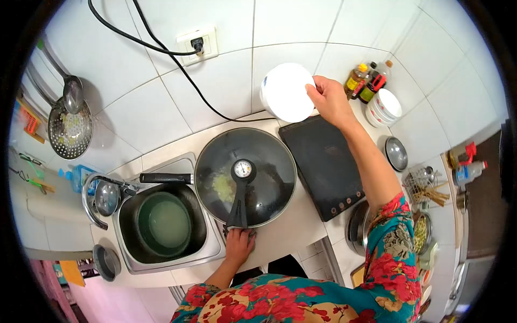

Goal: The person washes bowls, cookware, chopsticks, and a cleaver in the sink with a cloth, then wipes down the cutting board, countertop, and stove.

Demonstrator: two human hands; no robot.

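Observation:
My right hand (329,102) is raised over the back of the counter, its fingers and thumb pinching the rim of a white bowl (289,91). My left hand (239,246) is at the counter's front edge, at the lower end of the black lid handle (238,207); its fingers are curled on something dark that I cannot make out. A glass lid (269,161) with a round dial (243,169) covers the wok, and yellowish food (223,187) shows through it. The black wok handle (166,177) points left over the sink.
Left of the wok, the sink (210,253) holds a green basin (164,223) of cloudy water. A black cooktop (323,164) lies right of it. Sauce bottles (355,82) and stacked bowls (383,107) stand at the back right. A black cable (202,97) hangs along the wall.

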